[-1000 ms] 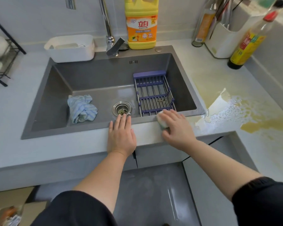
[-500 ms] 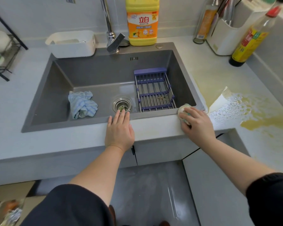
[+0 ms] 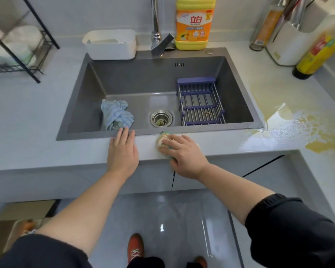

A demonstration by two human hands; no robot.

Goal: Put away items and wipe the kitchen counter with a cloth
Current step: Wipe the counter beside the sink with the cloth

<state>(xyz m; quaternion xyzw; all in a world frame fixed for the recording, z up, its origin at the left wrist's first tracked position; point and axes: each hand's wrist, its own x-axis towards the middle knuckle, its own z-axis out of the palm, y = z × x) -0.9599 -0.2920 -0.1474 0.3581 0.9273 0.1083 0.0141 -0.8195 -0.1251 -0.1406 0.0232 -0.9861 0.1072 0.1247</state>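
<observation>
Mid-wipe: the counter [image 3: 46, 147] holds a yellow spill [image 3: 298, 128] right of the sink [image 3: 75, 93]. My left hand [image 3: 122, 151] lies flat, released, on its front strip; my right hand [image 3: 184, 155] grasps the sponge [image 3: 161, 142] alongside. Next, I judge, sweep rightward into the spill.

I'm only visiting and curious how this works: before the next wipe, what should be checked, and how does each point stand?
1. Right hand holds the wiping pad on the counter: ok.
2. Left hand flat on the counter: ok.
3. Yellow spill right of the sink wiped up: not ok.
4. Counter strip between pad and spill free of objects: ok.
5. Blue cloth put away: not ok, it lies in the sink.
6. Pad clean enough: cannot tell.
</observation>
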